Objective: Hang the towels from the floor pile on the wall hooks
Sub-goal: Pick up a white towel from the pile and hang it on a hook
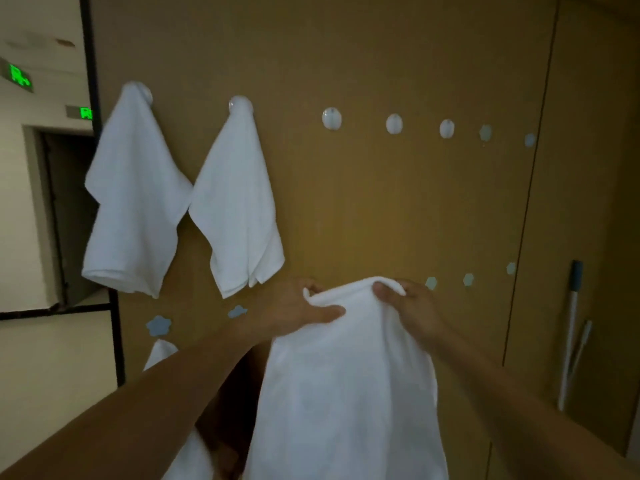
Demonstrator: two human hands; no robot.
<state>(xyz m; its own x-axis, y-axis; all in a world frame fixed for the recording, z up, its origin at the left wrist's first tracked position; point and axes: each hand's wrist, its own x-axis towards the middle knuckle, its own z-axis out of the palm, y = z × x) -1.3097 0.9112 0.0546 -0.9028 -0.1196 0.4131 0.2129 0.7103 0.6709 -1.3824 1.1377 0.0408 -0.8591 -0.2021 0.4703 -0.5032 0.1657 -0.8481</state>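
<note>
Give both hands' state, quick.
Left hand: fingers grip the towel at its top edge.
Right hand: fingers pinch the same towel.

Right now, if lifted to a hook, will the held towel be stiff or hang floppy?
Probably floppy: the towel drapes in soft folds below the grip. Likely light, since left hand and right hand pinch only its top edge.

1. The held towel (346, 375) was white terry cloth, soft and matt, with a fine nap.
2. The left hung towel (135, 202) and right hung towel (239, 209) showed the same matt white cloth.
3. The hooks (331, 118) were smooth, glossy white plastic.
4. The wall panel (381, 202) looked like tan wood board, smooth and matt.
5. The pole (568, 341) had a pale, smooth shaft and a dark matt grip.
</note>
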